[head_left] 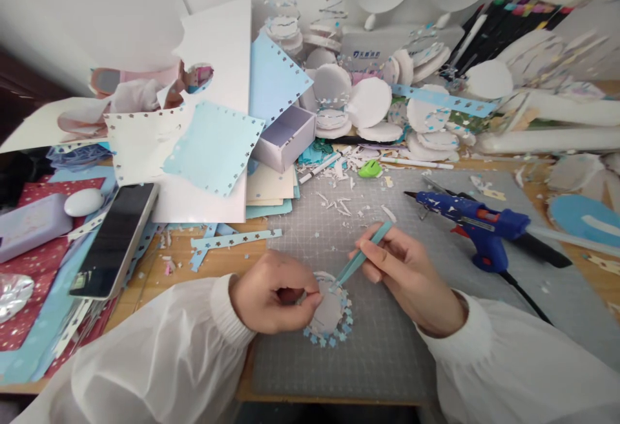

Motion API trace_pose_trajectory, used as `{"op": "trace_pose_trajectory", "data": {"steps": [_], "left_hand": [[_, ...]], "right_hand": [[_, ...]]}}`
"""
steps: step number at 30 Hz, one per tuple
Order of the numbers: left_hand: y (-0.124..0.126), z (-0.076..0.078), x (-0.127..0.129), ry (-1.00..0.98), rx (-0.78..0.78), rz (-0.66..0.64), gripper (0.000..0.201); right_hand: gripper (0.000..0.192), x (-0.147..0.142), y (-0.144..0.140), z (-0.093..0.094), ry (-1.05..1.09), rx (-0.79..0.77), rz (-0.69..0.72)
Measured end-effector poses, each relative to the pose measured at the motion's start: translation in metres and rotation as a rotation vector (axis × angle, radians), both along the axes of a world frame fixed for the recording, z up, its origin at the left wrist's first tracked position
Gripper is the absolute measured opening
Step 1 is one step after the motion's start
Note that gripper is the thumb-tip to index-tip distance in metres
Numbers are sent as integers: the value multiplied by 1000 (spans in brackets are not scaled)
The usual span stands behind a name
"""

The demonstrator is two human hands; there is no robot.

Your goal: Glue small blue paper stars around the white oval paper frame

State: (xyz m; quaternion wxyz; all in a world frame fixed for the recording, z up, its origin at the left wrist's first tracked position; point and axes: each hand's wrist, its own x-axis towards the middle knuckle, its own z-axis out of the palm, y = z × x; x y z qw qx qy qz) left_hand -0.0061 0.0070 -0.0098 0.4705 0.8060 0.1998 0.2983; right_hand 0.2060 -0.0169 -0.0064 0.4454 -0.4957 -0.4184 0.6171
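Head view: a person in white sleeves works at a cluttered craft desk, both hands over a grey cutting mat (378,346).
Paper disc: a pale round paper disc (329,313) lies on the cutting mat near its front-left part, its edge ringed with small blue star cut-outs (334,340).
Left hand: the left hand (274,291) is curled at the disc's left edge, fingertips pinched on or just at the rim; whether they grip the disc itself or a small bit beside it cannot be told.
Right hand: the right hand (411,275) rests on the mat just right of the disc, fingers closed around teal tweezers (361,256).
Tweezers: they slant down and left from the right hand, tips at the disc's upper edge, close to the left fingertips; what the tips pinch is too small to tell.
Glue gun: a blue glue gun (472,220) lies on the mat's back-right part, well apart from the disc.
Phone: a dark phone (116,240) lies off the mat to its left, on coloured paper.
Punched sheets: white and light blue sheets with punched borders (213,146) are piled behind the mat's left corner.
Disc pile: more white discs (371,104) are heaped behind the mat, against the wall.
Scraps: paper snippets (339,204) lie scattered on the mat's back part.
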Motion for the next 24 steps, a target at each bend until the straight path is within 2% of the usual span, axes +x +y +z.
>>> {"op": "trace_pose_trajectory", "data": {"steps": [9,19,24], "left_hand": [[-1,1,0,-16,4,-6,17],[-1,0,0,-9,-7,0,17],[-1,0,0,-9,5,-4,17]], "right_hand": [[24,0,2,-1,11,-46,-13],[25,-2,3,5,140,-98,-70],[25,-1,3,5,87,-89,-55]]}}
